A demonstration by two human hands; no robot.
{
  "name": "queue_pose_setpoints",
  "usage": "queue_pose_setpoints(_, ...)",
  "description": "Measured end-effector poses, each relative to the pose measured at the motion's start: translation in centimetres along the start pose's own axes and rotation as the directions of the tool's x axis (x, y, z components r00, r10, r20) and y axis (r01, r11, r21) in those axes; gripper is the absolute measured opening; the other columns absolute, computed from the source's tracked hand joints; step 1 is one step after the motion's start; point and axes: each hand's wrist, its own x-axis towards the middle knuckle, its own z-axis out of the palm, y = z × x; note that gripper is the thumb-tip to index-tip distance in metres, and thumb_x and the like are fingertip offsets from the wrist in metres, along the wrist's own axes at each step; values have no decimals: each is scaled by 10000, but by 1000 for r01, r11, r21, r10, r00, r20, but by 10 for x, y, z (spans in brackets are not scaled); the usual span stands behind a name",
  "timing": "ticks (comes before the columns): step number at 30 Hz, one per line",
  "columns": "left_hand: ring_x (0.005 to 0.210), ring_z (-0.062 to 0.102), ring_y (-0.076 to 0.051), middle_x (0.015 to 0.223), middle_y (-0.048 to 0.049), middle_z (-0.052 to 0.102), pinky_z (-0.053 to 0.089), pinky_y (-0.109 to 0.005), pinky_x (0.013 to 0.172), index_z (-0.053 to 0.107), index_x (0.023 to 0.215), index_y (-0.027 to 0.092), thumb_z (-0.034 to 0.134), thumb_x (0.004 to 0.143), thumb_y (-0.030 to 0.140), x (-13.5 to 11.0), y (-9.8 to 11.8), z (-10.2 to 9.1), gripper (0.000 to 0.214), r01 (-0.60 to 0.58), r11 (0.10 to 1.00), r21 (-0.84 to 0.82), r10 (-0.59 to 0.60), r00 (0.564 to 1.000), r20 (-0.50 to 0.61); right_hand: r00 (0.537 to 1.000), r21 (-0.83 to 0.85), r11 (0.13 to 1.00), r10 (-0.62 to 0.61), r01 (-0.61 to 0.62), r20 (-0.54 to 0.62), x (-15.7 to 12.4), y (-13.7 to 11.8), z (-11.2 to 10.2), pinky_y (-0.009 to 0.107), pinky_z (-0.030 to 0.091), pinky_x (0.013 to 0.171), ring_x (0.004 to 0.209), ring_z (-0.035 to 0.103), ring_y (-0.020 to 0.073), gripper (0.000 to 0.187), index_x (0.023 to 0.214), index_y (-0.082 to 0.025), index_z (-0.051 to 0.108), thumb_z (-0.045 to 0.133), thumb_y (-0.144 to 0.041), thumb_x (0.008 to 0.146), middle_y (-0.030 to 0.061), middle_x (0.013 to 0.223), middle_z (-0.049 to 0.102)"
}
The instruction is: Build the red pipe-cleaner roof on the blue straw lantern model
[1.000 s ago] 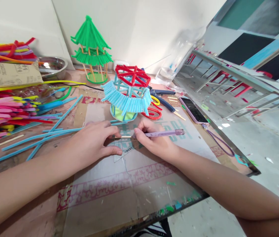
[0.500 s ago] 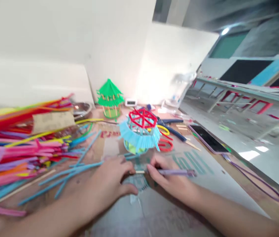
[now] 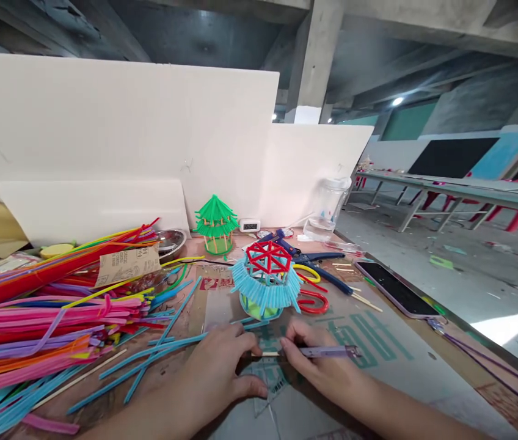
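My left hand (image 3: 226, 360) presses the left end of a short wooden stick (image 3: 270, 354) down on a cardboard sheet with its fingertips; its thumb is apart from the fingers. My right hand (image 3: 318, 351) is closed round what looks like a slim purple utility knife (image 3: 332, 352), its front end at the stick and hidden by the fingers. Just beyond both hands stands a small pipe-cleaner pavilion (image 3: 266, 281) with a light-blue fringed roof and a red spoked ring on top. Blue pipe cleaners (image 3: 162, 348) lie left of my left hand.
Bundles of coloured pipe cleaners (image 3: 57, 311) fill the left side. A green pavilion (image 3: 215, 226), a small clock (image 3: 250, 225), a plastic jug (image 3: 325, 211) and a metal bowl (image 3: 171, 243) stand at the back. Blue-handled pliers (image 3: 327, 275) and a phone (image 3: 396, 287) lie right.
The view has tilted up and grown sharper, so everything on the table sits lower in it. My hands keep the same hold on the stick and the knife.
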Motion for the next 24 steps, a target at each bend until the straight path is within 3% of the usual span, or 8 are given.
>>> queue_pose_setpoints(11, 1005, 585, -251, 1037, -17, 662, 406, -322, 814, 681, 994, 257, 815, 686, 523, 1, 3, -2, 429, 28, 999, 37, -29, 1000, 5, 999, 37, 998, 41, -41, 13, 1, 0, 0, 234, 295, 544, 579, 428, 108, 263, 738, -201, 433, 441, -346, 957, -36, 632, 474)
queue_pose_setpoints(24, 1021, 591, -264, 1038, -30, 663, 420, -344, 842, 684, 1002, 244, 826, 678, 509, 2, 6, -3, 442, 46, 998, 40, -47, 998, 33, 998, 105, 993, 47, -50, 28, -1, 4, 2, 239, 292, 541, 579, 412, 114, 276, 743, -206, 427, 434, -368, 966, -38, 632, 451)
